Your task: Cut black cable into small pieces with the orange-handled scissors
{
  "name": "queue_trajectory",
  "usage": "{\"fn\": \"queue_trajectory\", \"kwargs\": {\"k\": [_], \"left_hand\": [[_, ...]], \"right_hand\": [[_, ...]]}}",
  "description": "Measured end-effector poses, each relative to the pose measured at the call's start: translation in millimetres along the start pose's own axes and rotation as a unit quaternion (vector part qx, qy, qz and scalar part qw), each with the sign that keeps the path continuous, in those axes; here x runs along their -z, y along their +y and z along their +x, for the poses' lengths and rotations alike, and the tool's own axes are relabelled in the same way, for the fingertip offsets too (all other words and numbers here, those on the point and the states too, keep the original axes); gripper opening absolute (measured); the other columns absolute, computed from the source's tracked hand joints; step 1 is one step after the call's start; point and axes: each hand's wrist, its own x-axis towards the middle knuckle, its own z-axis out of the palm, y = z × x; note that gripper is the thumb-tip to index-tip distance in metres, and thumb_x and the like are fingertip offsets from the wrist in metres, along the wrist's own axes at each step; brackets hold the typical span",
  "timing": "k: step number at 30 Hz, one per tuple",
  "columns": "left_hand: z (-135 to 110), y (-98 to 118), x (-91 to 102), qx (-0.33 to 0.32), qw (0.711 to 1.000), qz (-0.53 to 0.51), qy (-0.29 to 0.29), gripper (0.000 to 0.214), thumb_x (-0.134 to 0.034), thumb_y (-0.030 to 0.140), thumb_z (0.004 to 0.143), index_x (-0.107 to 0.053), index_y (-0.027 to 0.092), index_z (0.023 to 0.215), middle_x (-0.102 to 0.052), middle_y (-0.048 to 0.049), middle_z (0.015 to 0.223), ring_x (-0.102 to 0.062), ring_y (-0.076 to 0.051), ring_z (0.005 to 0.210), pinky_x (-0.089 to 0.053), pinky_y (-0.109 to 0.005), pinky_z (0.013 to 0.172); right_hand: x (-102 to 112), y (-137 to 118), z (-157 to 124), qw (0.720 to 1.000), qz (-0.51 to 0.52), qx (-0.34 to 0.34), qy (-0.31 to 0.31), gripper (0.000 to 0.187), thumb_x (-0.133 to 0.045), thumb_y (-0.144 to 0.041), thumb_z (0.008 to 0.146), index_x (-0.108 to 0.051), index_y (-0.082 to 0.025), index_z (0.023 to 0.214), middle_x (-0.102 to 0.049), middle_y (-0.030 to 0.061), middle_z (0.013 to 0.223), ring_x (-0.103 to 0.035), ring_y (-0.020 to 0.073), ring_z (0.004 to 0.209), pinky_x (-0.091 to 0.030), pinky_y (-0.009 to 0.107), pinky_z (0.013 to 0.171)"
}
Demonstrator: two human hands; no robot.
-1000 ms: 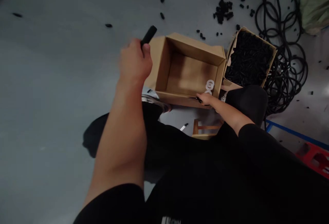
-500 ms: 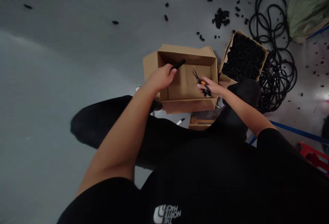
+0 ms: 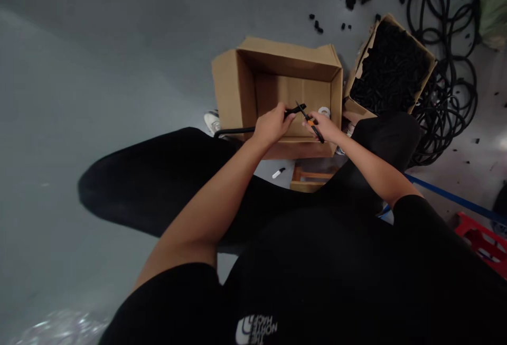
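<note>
Head camera looks down on a smooth grey floor (image 3: 99, 59), glossy in patches. A blue line (image 3: 447, 199) crosses it at lower right, with a red plastic crate (image 3: 481, 244) just past that line. At upper right lie a coil of black cable (image 3: 446, 65) and a pale green sack (image 3: 493, 7). The person's black trousers (image 3: 146, 186) spread across the lower frame, and a white shoe (image 3: 212, 122) shows at the left corner of an open cardboard box (image 3: 227, 83). Just beside that box stands a second cardboard box (image 3: 356, 78), packed with short black pieces (image 3: 390, 65). More of these pieces lie heaped and scattered on the floor beyond it. Near the person sit a low wooden frame (image 3: 311, 178) and a black-and-white marker (image 3: 278, 173). White rings (image 3: 324, 111) lie inside the open box, partly behind the right hand (image 3: 322, 127). Both hands work above the box's near wall. The left hand's fingers (image 3: 277, 118) curl tightly around a black cord (image 3: 253, 130), which trails left over the rim. The right hand's fingers close on orange-handled scissors (image 3: 311, 122), whose blades reach the cord's end. Whether the blades are open is too small to tell.
</note>
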Motion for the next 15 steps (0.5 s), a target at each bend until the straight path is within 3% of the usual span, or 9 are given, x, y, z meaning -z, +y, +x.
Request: {"fn": "queue_trajectory", "kwargs": {"k": [6, 12, 15], "left_hand": [[6, -4, -26.9, -0.051, 0.998, 0.0, -0.037, 0.044, -0.046, 0.038, 0.129, -0.074, 0.023, 0.16, -0.082, -0.0231, 0.162, -0.077, -0.043, 0.156, -0.063, -0.051, 0.121], [28, -32, -39.2, -0.049, 0.996, -0.02, -0.068, 0.047, -0.041, 0.038, 0.127, -0.077, 0.025, 0.155, -0.085, -0.0208, 0.156, -0.081, -0.041, 0.146, -0.062, -0.048, 0.115], [35, -47, -40.2, -0.071, 0.992, -0.041, -0.101, 0.047, -0.043, 0.041, 0.124, -0.08, 0.023, 0.146, -0.088, -0.021, 0.143, -0.083, -0.04, 0.134, -0.062, -0.046, 0.109]], "right_hand": [[-4, 6, 3, 0.997, -0.01, -0.08, -0.008, 0.047, -0.084, -0.063, 0.106, -0.054, -0.027, 0.106, -0.057, -0.0046, 0.085, -0.064, 0.018, 0.081, -0.054, 0.029, 0.077], [3, 11, -4, 0.997, -0.053, -0.04, -0.027, 0.046, -0.077, -0.064, 0.113, -0.056, -0.026, 0.1, -0.054, -0.0052, 0.077, -0.053, 0.0162, 0.073, -0.044, 0.028, 0.07], [4, 11, -10, 0.997, -0.053, -0.031, -0.047, 0.046, -0.08, -0.066, 0.11, -0.061, -0.025, 0.103, -0.058, -0.0046, 0.078, -0.053, 0.0149, 0.069, -0.042, 0.028, 0.067]]}}
